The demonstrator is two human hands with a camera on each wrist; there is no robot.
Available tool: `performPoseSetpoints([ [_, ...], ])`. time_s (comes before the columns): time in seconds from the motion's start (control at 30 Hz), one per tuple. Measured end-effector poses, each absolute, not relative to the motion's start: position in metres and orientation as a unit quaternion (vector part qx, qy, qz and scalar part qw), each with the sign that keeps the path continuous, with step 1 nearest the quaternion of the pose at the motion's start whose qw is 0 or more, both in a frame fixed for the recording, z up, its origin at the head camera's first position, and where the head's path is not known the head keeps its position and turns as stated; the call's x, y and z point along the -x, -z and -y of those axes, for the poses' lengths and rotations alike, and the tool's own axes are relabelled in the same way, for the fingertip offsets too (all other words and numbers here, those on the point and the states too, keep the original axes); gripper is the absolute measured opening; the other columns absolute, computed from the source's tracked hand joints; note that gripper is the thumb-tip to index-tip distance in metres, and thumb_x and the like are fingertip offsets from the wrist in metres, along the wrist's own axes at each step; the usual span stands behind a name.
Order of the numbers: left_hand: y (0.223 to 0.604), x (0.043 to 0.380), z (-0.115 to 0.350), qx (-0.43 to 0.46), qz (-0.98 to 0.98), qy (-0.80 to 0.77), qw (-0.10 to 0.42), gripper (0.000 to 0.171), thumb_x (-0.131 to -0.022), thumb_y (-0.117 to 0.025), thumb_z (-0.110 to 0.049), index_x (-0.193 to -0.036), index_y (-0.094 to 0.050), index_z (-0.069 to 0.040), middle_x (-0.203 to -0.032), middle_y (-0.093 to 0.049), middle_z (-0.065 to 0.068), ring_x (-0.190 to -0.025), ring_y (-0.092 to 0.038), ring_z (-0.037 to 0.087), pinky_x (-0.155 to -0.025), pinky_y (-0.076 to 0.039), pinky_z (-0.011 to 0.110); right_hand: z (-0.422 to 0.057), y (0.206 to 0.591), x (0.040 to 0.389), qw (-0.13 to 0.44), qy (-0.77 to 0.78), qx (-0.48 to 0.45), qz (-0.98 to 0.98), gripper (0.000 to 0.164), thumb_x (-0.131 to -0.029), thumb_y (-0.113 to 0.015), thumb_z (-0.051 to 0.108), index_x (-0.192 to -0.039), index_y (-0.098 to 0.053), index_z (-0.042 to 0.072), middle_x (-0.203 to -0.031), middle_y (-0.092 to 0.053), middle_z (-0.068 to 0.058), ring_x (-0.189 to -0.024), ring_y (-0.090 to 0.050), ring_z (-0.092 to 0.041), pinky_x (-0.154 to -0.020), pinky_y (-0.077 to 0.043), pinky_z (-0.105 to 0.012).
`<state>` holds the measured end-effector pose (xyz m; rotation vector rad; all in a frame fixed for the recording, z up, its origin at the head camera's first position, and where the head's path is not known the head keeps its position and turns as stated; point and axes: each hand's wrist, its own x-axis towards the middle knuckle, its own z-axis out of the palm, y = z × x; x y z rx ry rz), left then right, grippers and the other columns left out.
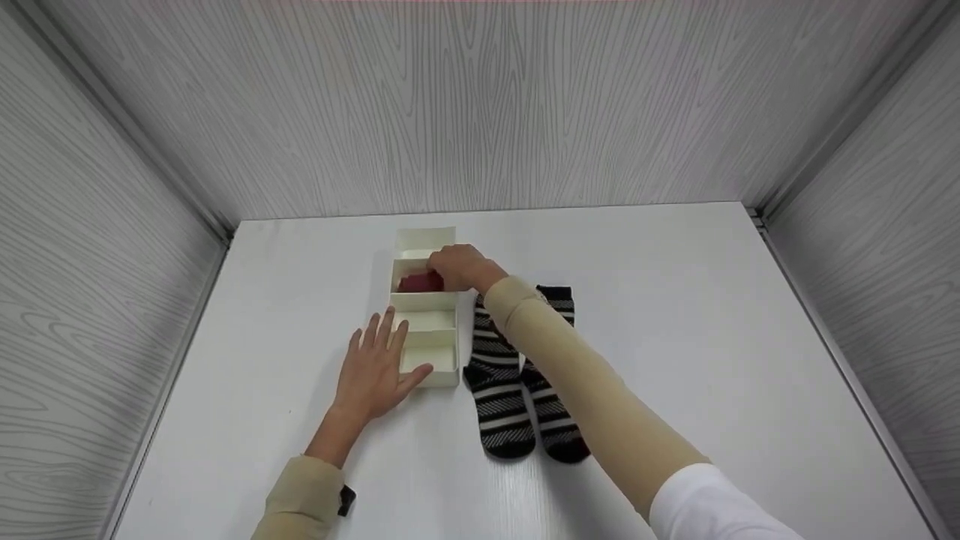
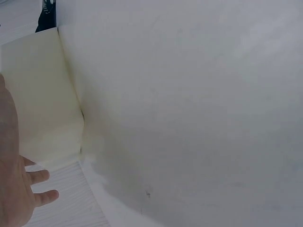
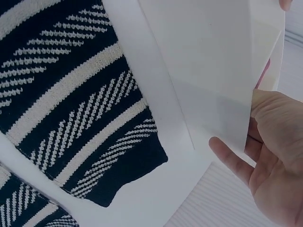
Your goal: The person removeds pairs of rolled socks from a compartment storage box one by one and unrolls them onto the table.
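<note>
On the left, the left hand was spread, its straight fingers reaching over the near left edge of the cream box, probably to steady it. The box ran away from the person as a row of rectangular compartments, smooth and thin-walled, perhaps card or plastic. The dark red bundle sat in the second compartment from the far end, soft-looking and compact, likely folded cloth. To its right, the right hand bent over the box's right wall and met the bundle; whether it pinched or merely pressed, I could not tell, since its fingertips were hidden. Rightmost, two striped socks lay flat side by side, seemingly to be within reach, their knit ribbed with black and pale bands, partly beneath the right forearm.
</note>
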<state>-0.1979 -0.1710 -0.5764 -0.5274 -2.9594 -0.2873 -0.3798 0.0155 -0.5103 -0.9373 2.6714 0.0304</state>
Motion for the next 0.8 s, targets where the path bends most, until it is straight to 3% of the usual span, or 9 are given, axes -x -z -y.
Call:
performPoseSetpoints([
  [0.4, 0.572, 0.197, 0.175, 0.170, 0.981, 0.080, 0.052, 0.092, -0.098, -0.052, -0.070, -0.160, -0.041, -0.003, -0.173, -0.028, 0.023, -0.158, -0.033, 0.045, -0.123, -0.035, 0.065, -0.020, 0.495, 0.377, 0.087, -0.018, 0.356, -0.930, 0.033, -0.097, -0.077, 0.021, -0.128, -0.073, 0.013, -0.121, -0.077, -0.006, -0.112, -0.071, -0.025, -0.100, -0.058, -0.041],
  [0.8, 0.572, 0.198, 0.173, 0.183, 0.980, 0.056, 0.053, 0.091, -0.099, -0.049, -0.072, -0.160, -0.042, -0.005, -0.173, -0.029, 0.020, -0.158, -0.034, 0.044, -0.121, -0.038, 0.064, -0.040, 0.480, 0.361, 0.069, 0.025, 0.336, -0.939, 0.039, -0.097, -0.078, 0.029, -0.133, -0.072, 0.016, -0.123, -0.078, -0.004, -0.110, -0.073, -0.024, -0.099, -0.059, -0.043],
])
